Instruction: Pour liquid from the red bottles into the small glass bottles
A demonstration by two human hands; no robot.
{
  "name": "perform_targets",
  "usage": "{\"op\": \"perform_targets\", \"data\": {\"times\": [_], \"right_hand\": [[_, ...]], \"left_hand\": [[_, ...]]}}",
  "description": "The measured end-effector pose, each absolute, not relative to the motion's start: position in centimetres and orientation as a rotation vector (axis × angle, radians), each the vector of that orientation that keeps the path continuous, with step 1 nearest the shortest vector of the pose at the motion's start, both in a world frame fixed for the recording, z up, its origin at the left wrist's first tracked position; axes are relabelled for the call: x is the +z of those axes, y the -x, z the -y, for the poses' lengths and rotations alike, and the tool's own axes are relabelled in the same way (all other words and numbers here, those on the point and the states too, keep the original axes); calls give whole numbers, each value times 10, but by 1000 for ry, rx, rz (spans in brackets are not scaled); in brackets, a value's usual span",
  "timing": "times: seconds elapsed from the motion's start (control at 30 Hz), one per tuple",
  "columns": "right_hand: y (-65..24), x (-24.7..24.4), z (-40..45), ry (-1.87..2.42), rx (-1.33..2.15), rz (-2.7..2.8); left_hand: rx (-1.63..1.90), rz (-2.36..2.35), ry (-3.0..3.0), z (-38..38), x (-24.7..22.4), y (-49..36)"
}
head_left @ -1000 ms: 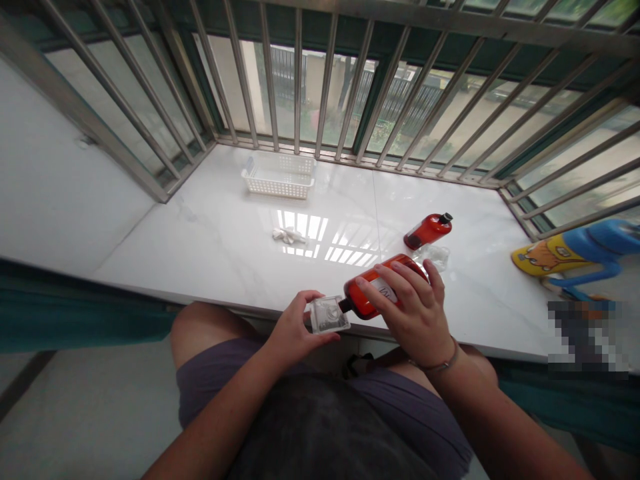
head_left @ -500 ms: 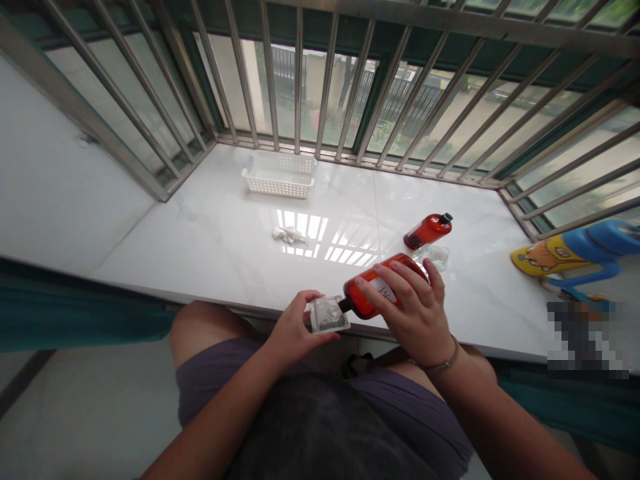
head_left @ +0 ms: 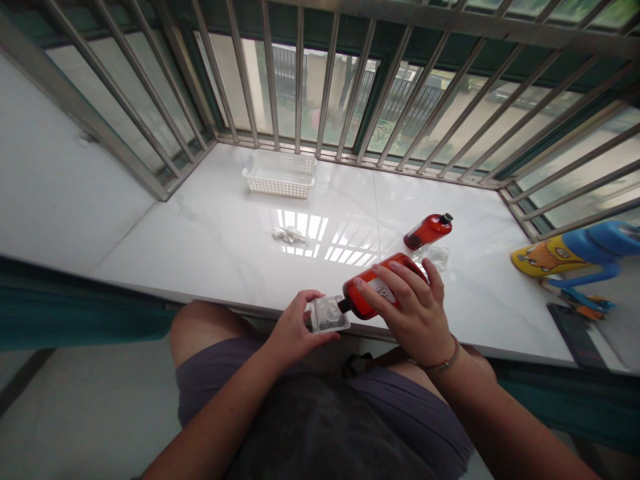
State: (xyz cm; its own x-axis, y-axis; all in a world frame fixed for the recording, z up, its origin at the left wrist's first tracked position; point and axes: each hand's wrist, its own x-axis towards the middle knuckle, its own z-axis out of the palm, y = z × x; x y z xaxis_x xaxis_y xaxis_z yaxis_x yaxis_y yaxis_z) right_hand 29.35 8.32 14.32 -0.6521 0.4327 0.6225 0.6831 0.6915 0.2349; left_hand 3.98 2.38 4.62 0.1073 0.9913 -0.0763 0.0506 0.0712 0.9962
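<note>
My left hand [head_left: 295,327] grips a clear square plastic dish [head_left: 330,315] by its edge, just above the near counter edge. My right hand [head_left: 413,310] wraps around an orange-red plastic bottle [head_left: 367,297]. The bottle lies tilted, its black tip [head_left: 343,306] almost touching the dish's left side. Farther off, a second orange-red bottle [head_left: 429,231] with a black cap lies on the counter. A similar clear dish [head_left: 433,257] rests against it.
The white marble counter [head_left: 200,233] holds a white slotted plastic basket [head_left: 279,175] at the back and a crumpled white cloth [head_left: 289,235]. A blue and yellow toy [head_left: 560,257] and a dark flat object [head_left: 575,333] sit at the right. Steel window bars [head_left: 297,80] bound the far side.
</note>
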Motion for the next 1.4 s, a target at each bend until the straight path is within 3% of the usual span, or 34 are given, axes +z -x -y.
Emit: {"op": "perform_targets", "data": {"times": [1.4], "right_hand": [[-293, 149, -85, 794, -678, 2412]], "left_hand": [[1054, -1219, -1281, -23, 39, -41]]}}
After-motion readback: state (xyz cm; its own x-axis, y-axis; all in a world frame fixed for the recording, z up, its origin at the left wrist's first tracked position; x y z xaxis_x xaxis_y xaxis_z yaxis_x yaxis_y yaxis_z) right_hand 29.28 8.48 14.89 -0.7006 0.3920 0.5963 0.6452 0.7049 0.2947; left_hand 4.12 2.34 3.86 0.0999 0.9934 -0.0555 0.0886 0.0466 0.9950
